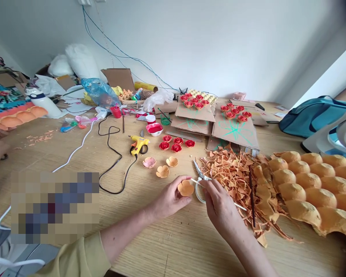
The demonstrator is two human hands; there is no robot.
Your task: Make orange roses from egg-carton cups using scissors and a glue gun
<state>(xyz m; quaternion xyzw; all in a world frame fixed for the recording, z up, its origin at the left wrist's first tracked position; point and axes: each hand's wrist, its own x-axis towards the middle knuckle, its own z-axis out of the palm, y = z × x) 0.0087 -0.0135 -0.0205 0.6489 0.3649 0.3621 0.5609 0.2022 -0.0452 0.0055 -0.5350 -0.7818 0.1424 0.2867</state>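
I read this as a home craft corner: a wooden desk (173,246) set against a bare white wall (219,38). It is littered with a yellow glue gun (138,145), a dish of red paint (154,129), painted paper roses (195,99) sitting on cardboard sheets (236,132), and a heap of orange egg-tray trimmings (230,171) beside uncut egg trays (311,184).

A plain pale wall (233,46) stands behind 1 long wooden table (175,250); thin blue cables (123,55) hang down it in soft daylight.

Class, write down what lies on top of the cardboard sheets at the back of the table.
Red paper roses sit in clusters on the cardboard sheets, near green paint marks. Whatever lies under the sheets is covered.
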